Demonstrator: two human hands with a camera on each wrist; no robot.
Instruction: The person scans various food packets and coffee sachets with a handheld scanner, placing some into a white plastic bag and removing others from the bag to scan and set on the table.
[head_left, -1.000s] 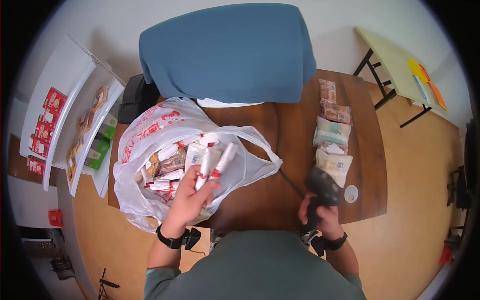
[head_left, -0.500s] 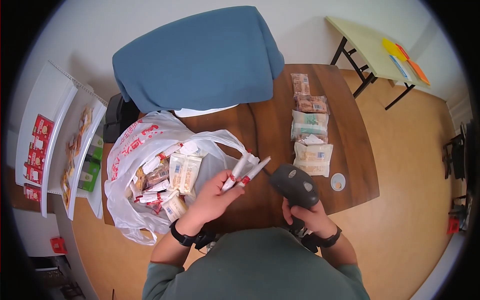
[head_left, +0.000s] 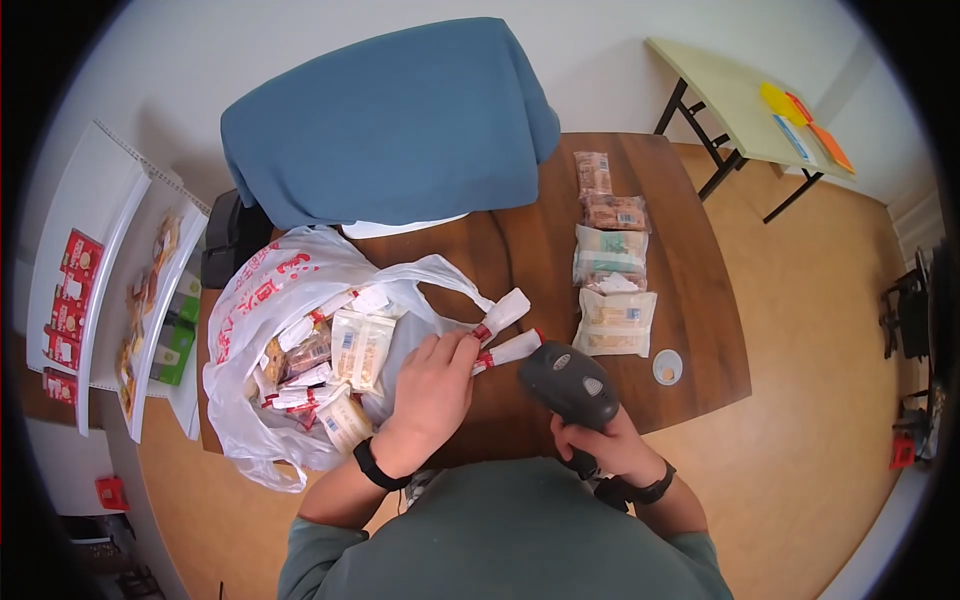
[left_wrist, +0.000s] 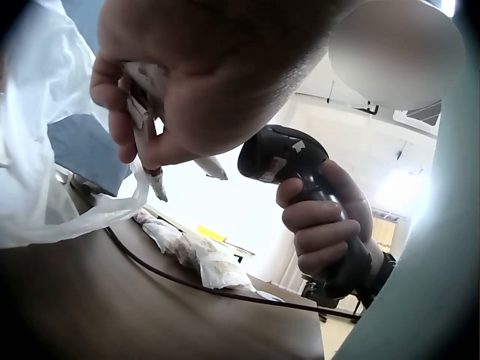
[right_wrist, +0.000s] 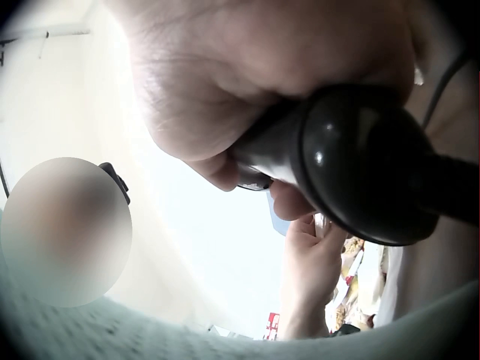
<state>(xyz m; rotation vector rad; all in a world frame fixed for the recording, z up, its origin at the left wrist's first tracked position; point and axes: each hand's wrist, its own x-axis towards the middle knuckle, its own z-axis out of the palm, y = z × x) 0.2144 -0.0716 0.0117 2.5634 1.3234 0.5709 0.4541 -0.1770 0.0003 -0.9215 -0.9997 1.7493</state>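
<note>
Two white stick-shaped packets with red bands, one [head_left: 503, 313] above the other [head_left: 512, 350], stick out from the fingers of my left hand [head_left: 435, 395]. That hand holds them back upward, beside the open mouth of a white plastic bag [head_left: 240, 330]. My right hand [head_left: 618, 447] grips a black handheld barcode scanner [head_left: 570, 383] by its handle. The scanner's head lies close to the lower stick packet in the head view. In the left wrist view, the fingers of the right hand [left_wrist: 322, 225] wrap round the handle. Several wrapped snacks [head_left: 362, 350] fill the bag.
A column of packaged snacks [head_left: 615, 323] lies along the right of the brown table [head_left: 690, 370], near a small round white item [head_left: 667, 367]. A blue cloth [head_left: 390, 125] covers something at the back. Shelves [head_left: 110, 290] with goods stand left; a cable [head_left: 507, 250] crosses the tabletop.
My left hand has carried the stick packets from over the bag rightward towards the scanner and turned its back up. The right hand has brought the scanner leftward, away from the snack column.
</note>
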